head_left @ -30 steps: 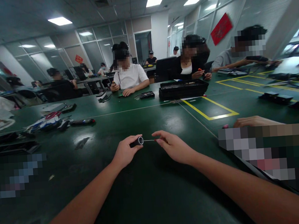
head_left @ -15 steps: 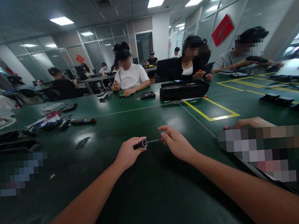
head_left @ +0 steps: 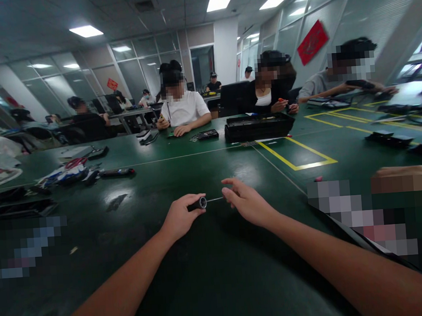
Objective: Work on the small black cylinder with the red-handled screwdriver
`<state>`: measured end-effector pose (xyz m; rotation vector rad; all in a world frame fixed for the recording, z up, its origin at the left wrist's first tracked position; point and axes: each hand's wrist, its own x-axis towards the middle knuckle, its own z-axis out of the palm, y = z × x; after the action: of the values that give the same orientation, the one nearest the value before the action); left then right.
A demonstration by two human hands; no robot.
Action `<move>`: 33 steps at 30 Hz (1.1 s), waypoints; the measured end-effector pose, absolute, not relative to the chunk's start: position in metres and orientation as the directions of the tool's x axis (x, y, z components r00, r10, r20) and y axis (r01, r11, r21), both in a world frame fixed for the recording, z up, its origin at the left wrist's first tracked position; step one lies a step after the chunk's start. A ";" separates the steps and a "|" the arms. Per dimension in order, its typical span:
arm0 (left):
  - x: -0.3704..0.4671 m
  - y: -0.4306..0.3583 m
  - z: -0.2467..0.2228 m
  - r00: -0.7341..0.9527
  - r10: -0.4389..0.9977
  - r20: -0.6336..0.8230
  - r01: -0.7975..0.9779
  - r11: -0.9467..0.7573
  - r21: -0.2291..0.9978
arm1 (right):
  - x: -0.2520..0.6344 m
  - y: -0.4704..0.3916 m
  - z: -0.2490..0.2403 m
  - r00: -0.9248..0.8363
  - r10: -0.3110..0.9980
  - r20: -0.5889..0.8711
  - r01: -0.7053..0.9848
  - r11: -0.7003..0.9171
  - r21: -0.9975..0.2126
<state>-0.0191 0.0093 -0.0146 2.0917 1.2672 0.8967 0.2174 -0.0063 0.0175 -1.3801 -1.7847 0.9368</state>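
In front of me my left hand (head_left: 181,213) is closed round a short black cylinder (head_left: 196,205) that looks like a small flashlight. Its round, silver-rimmed end (head_left: 203,203) faces toward me and to the right. My right hand (head_left: 246,201) pinches a thin metal rod (head_left: 214,199) between thumb and fingers. The rod spans the gap from those fingertips to the cylinder's rimmed end; whether it touches the rim I cannot tell. My fingers hide the rod's other end.
Across the green table (head_left: 183,177) stands a long black bin (head_left: 259,126). Bundled cables (head_left: 69,171) and a black tool (head_left: 116,173) lie to the left. At right a co-worker's hand (head_left: 407,178) is over blurred items. Several people sit behind the table.
Both my hands keep nearly the same place. A red bit by my right fingertips no longer shows. The co-worker's hand on the right has moved further right.
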 end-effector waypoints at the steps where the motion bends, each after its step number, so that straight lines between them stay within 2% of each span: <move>1: -0.019 0.010 -0.015 0.341 0.902 0.266 0.551 -0.421 0.720 | 0.217 -0.006 0.017 -0.194 0.979 0.068 0.466 0.153 -0.871; 5: -0.019 0.011 -0.015 0.339 0.900 0.274 0.553 -0.426 0.716 | 0.218 -0.005 0.012 -0.178 0.984 0.023 0.450 0.103 -0.887; 12: -0.018 0.010 -0.014 0.341 0.903 0.263 0.550 -0.418 0.723 | 0.219 -0.003 0.010 -0.172 0.981 0.090 0.562 0.173 -0.809; 24: -0.018 0.009 -0.011 0.332 0.910 0.248 0.573 -0.404 0.713 | 0.216 -0.009 0.015 -0.209 0.954 0.216 0.528 0.296 -0.796; 33: -0.018 0.009 -0.011 0.335 0.912 0.237 0.568 -0.397 0.721 | 0.216 -0.011 0.020 -0.223 0.955 0.196 0.520 0.287 -0.805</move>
<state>-0.0181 0.0092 -0.0105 2.0824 1.2931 0.8637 0.2162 -0.0113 0.0201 -1.3245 -1.8590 0.7924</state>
